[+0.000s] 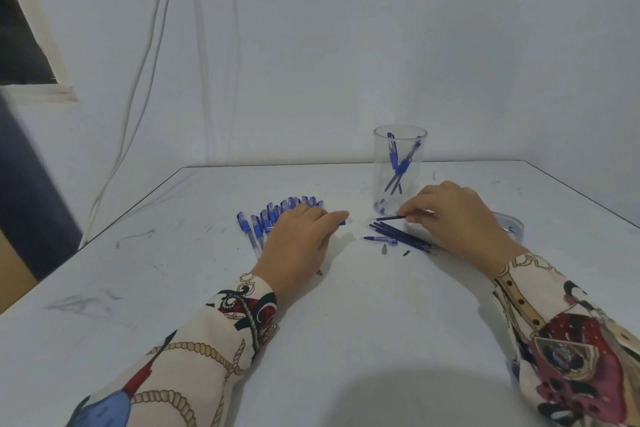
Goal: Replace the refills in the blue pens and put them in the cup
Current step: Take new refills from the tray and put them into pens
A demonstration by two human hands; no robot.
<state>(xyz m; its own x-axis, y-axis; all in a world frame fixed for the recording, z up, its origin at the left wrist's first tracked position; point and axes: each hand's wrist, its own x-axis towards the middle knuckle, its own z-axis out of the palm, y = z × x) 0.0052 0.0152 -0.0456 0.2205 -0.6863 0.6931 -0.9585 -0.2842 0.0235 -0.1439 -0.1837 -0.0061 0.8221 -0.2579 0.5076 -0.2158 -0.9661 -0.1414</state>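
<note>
My right hand (453,215) has its fingers (414,215) pinched on one dark refill (390,218), lifted just above the loose refills (401,236) beside it, I judge to feed it into a pen. My left hand (301,236) lies palm down over the row of blue pens (263,222), fingers stretched flat and gripping nothing I can see, likely steadying or choosing one. An opened pen barrel (381,239) and its metal tip (384,249) lie on the counter (346,322) between my hands. The clear cup (400,170) behind my right hand holds a few finished pens; a lidded tub (512,224) sits partly hidden behind my right wrist
</note>
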